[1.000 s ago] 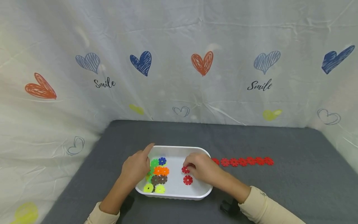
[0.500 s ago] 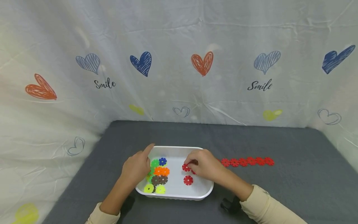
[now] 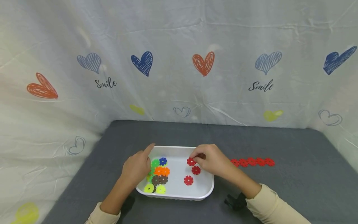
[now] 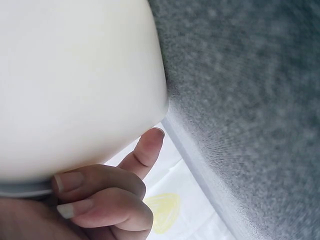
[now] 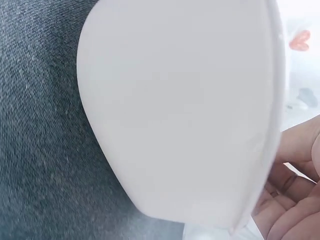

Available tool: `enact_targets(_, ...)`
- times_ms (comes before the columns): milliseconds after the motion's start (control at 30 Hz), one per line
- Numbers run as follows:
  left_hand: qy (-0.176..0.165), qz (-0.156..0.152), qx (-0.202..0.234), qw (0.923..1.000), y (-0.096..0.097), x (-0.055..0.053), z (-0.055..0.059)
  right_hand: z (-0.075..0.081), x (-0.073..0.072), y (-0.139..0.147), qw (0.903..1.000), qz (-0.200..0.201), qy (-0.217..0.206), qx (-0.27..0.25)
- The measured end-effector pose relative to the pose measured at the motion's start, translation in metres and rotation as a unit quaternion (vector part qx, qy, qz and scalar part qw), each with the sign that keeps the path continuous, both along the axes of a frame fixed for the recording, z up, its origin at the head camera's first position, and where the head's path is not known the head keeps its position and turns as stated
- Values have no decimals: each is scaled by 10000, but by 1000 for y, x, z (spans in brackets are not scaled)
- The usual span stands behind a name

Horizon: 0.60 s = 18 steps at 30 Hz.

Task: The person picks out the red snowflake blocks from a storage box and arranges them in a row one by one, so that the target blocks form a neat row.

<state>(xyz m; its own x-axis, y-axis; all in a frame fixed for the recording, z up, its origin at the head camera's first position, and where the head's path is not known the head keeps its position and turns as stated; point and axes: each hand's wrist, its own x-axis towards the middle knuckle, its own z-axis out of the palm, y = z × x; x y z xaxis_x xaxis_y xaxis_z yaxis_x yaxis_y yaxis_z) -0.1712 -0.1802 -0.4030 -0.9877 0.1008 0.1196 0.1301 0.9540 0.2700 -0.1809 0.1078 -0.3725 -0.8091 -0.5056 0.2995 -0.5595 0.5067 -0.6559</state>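
Note:
My left hand (image 3: 136,167) grips the left side of a white plastic tray (image 3: 175,182), its index finger stretched along the rim. In the left wrist view, curled fingers (image 4: 112,202) lie against the tray's outer wall. Over the tray's right part my right hand (image 3: 213,160) pinches a red notched disc (image 3: 191,161) between thumb and fingertips. Two more red discs lie below it in the tray, a nearer red disc (image 3: 188,180) and a middle red disc (image 3: 196,170). The right wrist view shows mostly the tray's outer wall (image 5: 180,110), which hides the pinched disc.
Orange discs (image 3: 162,171), brown discs (image 3: 159,179), yellow discs (image 3: 160,189), green discs and a blue disc (image 3: 163,161) fill the tray's left side. A row of red discs (image 3: 252,161) lies right of the tray on the grey cloth (image 3: 296,174). A printed curtain hangs behind.
My right hand has moved right and toward the far rim with the pinched red disc, uncovering another red disc and covering more of the row. The left hand stays in place.

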Motion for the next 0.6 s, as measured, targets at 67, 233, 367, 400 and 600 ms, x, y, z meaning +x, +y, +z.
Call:
enact_targets(67,-8,-4,0,10000,0,0,0,1,0,3,10000,-20,-31,-24)
enact_targets(233,-22,7,-11,10000,-1,-1,-2,2,-1,11,9998,-112,-123,-70)
enact_targets(367,35,-16,-6,10000,-1,-1,-2,4,-2,19,9997,-185,-115,-136)
enact_targets(400,43,-26,-4,10000,-2,-1,-2,5,-2,21,9996,-217,-128,-161)
enact_targets(600,8,-39,-3,10000,-2,0,0,7,-1,36,9981,-501,-245,-252)
